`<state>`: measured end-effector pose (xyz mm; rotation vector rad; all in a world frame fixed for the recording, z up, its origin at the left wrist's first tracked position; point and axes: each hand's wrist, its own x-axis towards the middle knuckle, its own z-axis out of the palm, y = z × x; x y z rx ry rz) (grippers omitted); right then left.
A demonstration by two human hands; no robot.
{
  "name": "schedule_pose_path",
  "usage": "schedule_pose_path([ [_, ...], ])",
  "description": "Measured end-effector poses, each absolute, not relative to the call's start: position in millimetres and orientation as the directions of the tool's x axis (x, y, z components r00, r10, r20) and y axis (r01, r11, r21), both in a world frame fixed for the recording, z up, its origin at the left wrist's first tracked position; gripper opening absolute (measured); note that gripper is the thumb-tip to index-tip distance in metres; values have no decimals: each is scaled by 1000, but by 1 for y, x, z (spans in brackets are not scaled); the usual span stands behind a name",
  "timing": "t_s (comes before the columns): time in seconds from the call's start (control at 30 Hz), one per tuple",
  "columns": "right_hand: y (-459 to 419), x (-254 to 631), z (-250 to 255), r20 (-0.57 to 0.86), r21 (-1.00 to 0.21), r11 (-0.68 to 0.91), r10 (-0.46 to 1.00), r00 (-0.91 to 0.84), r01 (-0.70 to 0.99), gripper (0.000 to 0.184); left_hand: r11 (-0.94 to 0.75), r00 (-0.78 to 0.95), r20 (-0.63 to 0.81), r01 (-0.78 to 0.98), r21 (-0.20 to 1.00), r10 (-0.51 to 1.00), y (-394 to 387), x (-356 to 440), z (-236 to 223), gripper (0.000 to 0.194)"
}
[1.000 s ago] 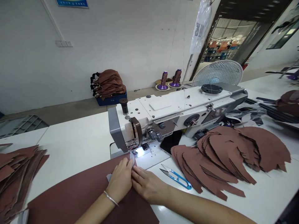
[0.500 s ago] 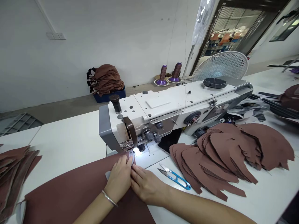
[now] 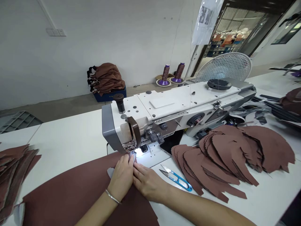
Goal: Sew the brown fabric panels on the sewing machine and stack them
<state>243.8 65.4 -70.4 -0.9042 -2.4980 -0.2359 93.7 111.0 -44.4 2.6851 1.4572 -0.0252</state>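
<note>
A large brown fabric panel (image 3: 70, 185) lies across the table, its far edge under the presser foot of a white sewing machine (image 3: 169, 97). My left hand (image 3: 122, 174), with a silver bangle on its wrist, presses its fingers together on the panel and a pale strip (image 3: 132, 154) just in front of the foot. A grey-white tab (image 3: 110, 171) shows beside that hand. Fingers of my right hand (image 3: 148, 182) are closed at the panel's right edge, touching the left hand; their tips are partly hidden. Blue-handled thread snips (image 3: 178, 180) lie to the right.
Stacks of cut brown pieces (image 3: 223, 157) spread over the table at right, and more brown pieces (image 3: 17, 175) lie at far left. Two brown thread cones (image 3: 165, 75) and a white fan (image 3: 225, 67) stand behind the machine. A blue crate (image 3: 110, 94) holds bundled brown material.
The panel has slid slightly forward toward the presser foot, and both hands have moved with it. The view has shifted a little.
</note>
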Motion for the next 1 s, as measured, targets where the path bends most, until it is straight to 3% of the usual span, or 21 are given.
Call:
schedule_pose_path([
  [0.23,54,246,-73,494,75,780,513,-703,622,30,-605,619,81,782,-148,781,94,95,-52,39],
  [0.5,65,246,-69,518,93,773,501,-693,628,29,-602,620,38,773,-201,784,101,98,-40,34],
  [1.0,73,252,-66,519,74,810,466,-716,581,22,-614,659,112,740,-274,744,103,102,-50,31],
])
